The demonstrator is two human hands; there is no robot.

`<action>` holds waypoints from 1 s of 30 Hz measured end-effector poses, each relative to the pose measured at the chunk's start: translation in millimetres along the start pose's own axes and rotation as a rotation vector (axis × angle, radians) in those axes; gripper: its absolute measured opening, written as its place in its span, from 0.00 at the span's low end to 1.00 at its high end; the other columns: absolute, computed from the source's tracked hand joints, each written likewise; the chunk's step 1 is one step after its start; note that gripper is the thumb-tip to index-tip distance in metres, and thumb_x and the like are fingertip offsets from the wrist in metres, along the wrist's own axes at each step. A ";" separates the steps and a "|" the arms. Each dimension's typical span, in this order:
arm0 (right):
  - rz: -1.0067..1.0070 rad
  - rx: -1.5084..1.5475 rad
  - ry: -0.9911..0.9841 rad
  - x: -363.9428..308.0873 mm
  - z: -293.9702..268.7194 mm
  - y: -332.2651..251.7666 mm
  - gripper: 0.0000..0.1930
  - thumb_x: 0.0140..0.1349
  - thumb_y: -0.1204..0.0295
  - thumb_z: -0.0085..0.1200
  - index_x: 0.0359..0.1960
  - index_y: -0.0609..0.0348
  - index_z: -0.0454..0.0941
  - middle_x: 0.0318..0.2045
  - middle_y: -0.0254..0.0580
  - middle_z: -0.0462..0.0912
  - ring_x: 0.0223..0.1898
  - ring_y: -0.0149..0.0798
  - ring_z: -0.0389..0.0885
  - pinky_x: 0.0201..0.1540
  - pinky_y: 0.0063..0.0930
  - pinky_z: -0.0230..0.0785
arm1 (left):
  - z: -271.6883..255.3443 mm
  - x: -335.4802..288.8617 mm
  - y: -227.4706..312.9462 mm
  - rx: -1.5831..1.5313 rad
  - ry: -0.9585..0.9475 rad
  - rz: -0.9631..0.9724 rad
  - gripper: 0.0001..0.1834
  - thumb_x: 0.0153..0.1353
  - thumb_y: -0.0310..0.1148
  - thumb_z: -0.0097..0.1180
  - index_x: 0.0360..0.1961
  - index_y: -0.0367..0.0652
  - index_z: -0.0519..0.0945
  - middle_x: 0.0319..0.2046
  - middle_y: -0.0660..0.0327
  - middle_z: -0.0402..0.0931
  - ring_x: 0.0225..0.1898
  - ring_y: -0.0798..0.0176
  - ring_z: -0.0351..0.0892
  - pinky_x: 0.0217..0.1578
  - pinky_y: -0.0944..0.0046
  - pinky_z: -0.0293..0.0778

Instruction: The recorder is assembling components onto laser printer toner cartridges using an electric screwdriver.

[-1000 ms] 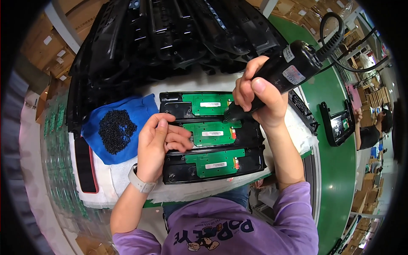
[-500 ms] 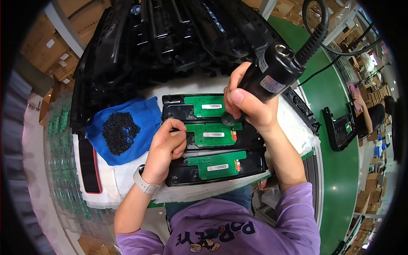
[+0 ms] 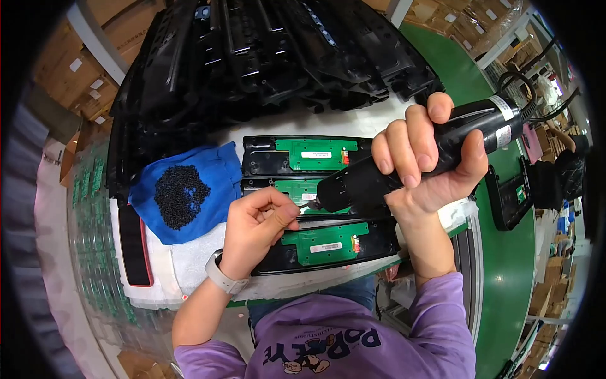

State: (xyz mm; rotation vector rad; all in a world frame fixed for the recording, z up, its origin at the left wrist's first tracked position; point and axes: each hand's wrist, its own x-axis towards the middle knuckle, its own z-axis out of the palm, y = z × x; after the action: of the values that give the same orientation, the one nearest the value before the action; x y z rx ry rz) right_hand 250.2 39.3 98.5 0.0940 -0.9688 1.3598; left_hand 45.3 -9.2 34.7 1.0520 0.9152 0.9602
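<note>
My right hand (image 3: pixel 421 197) is wrapped round a black electric screwdriver (image 3: pixel 363 183), tilted nearly level with its bit toward the left. At the bit's tip, my left hand (image 3: pixel 249 234) pinches thumb and forefinger together; whatever lies between them is too small to make out. Below the hands, three black plastic panels (image 3: pixel 262 162) lie in a row, each with a green circuit board (image 3: pixel 325 251) in it. The screwdriver and my left hand partly cover the middle board (image 3: pixel 290 188). Left of the panels, small black screws (image 3: pixel 180 197) are heaped on a blue cloth (image 3: pixel 222 167).
Long black plastic housings (image 3: pixel 265 63) are piled along the far side. A red-edged phone (image 3: pixel 135 246) lies left on the white padding (image 3: pixel 167 265). Clear trays of green boards (image 3: pixel 95 234) stand at far left. On the green bench (image 3: pixel 499 284) at right sits another black housing (image 3: pixel 505 199).
The screwdriver has swung from upright over the middle panel to nearly level, its bit turned left. My left hand has moved right from the panel's edge to the bit's tip.
</note>
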 end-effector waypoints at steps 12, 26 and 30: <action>0.050 -0.062 0.023 -6.1 4.6 5.0 0.20 0.60 0.52 0.43 0.41 0.57 0.66 0.17 0.33 0.69 0.12 0.30 0.66 0.21 0.29 0.63 | -2.0 0.6 3.4 0.017 -0.032 -0.064 0.04 0.54 0.23 0.59 0.28 0.36 0.76 0.21 0.63 0.77 0.17 0.81 0.66 0.15 0.80 0.59; 0.255 -0.431 0.043 3.4 -14.8 0.9 0.13 0.51 0.70 0.53 0.32 0.67 0.68 0.12 0.38 0.68 0.10 0.29 0.64 0.15 0.21 0.58 | -32.2 17.0 -2.3 -0.519 0.207 0.086 0.10 0.66 0.28 0.37 0.41 0.33 0.69 0.46 0.40 0.71 0.46 0.56 0.75 0.42 0.68 0.72; 0.258 -0.463 0.063 3.1 -17.4 4.4 0.11 0.50 0.72 0.54 0.31 0.66 0.68 0.12 0.37 0.68 0.10 0.28 0.65 0.14 0.20 0.58 | -32.7 17.0 -5.4 -0.405 0.210 0.104 0.09 0.66 0.24 0.36 0.43 0.33 0.67 0.46 0.41 0.72 0.49 0.53 0.75 0.46 0.65 0.74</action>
State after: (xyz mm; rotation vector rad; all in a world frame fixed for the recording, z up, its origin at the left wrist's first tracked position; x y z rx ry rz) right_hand 255.3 52.9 87.5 -0.4342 -1.2497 1.3265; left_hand 21.1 14.6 19.3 0.6669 0.7956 1.2991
